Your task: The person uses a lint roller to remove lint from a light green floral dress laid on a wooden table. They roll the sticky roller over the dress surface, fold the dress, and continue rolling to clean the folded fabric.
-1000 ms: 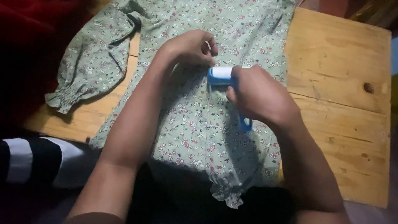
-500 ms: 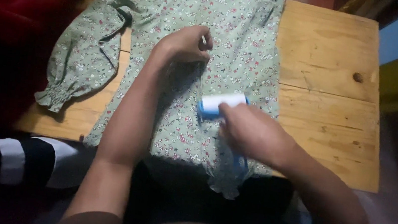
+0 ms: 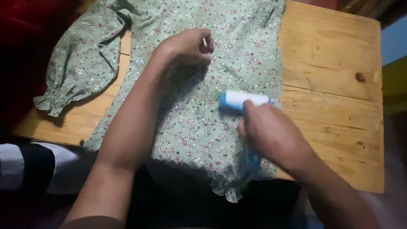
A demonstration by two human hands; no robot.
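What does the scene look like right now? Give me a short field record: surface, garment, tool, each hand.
surface: wooden table, light planks
garment: green floral dress spread flat, hem hanging over the near edge, one long sleeve out to the left
tool: lint roller, white roll on a blue handle, lying on the fabric
left hand: pressed on the fabric, above the roller
right hand: gripping the roller's handle
nearby: black-and-white striped cloth at lower left

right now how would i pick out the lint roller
On the wooden table lies a green floral dress. Near its right edge the right hand holds the lint roller, the only pale blue-and-white cylinder on the cloth.
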